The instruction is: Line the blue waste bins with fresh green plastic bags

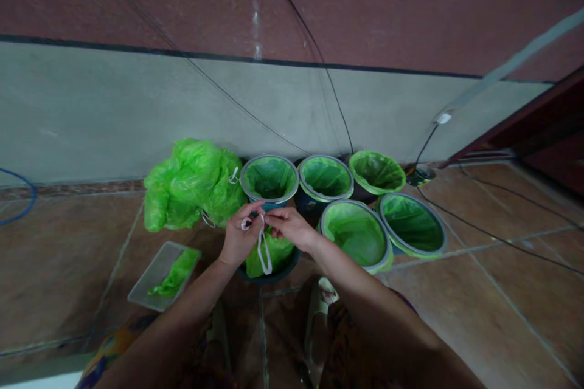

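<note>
My left hand (240, 234) and my right hand (288, 223) meet over a dark bin (262, 278) close to my feet. Between their fingers runs a white drawstring (265, 255), one loop of it hanging down. Both hands are closed on this string. Below them a green garbage bag (281, 250) sits inside the bin, its top partly hidden by my hands. Left of my hands, several filled green bags (196, 179) with white ties are heaped against the wall.
Several bins lined with green bags stand to the right, including a grey-rimmed bin (321, 196) and a front bin (390, 243). A clear tray (146, 282) with a crumpled green bag (176, 273) lies left. Black cables (474, 216) cross the tiled floor at right.
</note>
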Demonstrator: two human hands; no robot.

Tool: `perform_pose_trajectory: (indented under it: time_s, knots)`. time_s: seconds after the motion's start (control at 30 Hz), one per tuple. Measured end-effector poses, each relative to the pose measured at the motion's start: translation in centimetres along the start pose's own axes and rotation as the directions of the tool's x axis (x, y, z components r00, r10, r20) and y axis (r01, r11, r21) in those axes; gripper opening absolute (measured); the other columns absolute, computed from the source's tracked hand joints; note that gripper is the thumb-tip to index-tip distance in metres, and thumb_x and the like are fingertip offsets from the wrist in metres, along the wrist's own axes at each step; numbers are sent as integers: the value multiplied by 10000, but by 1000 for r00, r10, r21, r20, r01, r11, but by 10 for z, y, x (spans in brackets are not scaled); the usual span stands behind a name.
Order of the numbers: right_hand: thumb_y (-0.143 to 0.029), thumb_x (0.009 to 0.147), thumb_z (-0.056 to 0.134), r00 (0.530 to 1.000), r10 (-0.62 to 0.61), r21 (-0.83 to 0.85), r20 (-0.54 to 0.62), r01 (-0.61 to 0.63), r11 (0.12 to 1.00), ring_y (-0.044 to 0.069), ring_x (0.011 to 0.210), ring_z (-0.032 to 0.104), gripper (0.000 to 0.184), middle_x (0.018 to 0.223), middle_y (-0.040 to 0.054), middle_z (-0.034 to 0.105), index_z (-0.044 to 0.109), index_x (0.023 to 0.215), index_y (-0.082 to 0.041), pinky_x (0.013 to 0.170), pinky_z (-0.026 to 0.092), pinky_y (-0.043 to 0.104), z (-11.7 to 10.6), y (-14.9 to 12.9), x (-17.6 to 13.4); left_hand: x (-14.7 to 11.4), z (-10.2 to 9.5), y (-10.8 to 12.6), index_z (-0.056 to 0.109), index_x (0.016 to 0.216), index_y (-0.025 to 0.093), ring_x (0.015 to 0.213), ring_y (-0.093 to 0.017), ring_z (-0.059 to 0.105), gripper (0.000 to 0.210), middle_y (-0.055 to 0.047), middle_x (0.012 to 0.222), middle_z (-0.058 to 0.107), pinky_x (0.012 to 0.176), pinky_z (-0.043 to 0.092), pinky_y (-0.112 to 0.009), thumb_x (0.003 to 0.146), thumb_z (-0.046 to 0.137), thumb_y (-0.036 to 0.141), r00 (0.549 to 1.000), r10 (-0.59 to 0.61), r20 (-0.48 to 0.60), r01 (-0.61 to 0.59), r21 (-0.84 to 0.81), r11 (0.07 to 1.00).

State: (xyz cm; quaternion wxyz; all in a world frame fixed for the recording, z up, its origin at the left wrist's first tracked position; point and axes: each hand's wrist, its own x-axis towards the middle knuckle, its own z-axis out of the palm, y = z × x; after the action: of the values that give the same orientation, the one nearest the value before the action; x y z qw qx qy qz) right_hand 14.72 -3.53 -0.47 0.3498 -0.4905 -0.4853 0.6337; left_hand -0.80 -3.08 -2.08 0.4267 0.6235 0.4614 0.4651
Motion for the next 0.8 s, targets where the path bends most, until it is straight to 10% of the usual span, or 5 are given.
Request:
perform_pose_trajectory:
  time_s: [0.13,0.27,0.43,0.57,0.8]
  knots:
    - [-430,801,667,1000,-7,-37,-21,6,999,71,490,480,285,610,-21,610,682,732,-154,464,348,190,-4,3,3,3,-2,2,681,1088,180,545,-91,578,402,-14,835,703,507,476,-212,725,719,347,982,-183,39,187,-157,970]
    - [-306,868,576,985,-137,-457,-103,75,886,108,588,558,219,669,1,652,693,750,-163,582,416,221,-8,-2,1,9,-9,-4,702,948,139,548,-138,608,384,-24,717,701,516,501,-264,658,768,384,953,-270,137,299,-273,914]
    - [-175,844,548,974,-125,-903,-189,-122,413,237,835,676,187,833,101,732,733,811,-179,743,467,313,-18,-3,-3,14,-18,-26,715,814,171,589,-161,633,172,-24,675,710,565,501,-269,688,697,286,968,-252,17,247,139,959]
    - [-182,864,543,981,39,-933,-188,-191,306,275,937,683,218,958,143,733,736,964,-163,811,490,348,-25,7,-2,13,-18,-40,717,795,187,588,-173,640,144,-10,625,691,626,503,-289,709,602,174,955,-296,7,269,398,877]
    - [-166,699,740,997,-63,-956,-38,-18,291,319,1362,402,932,1576,145,314,310,1524,-212,1068,385,441,-4,34,-6,6,0,-46,652,826,166,470,-133,582,128,41,500,591,528,485,-254,709,625,125,838,-539,83,522,162,837]
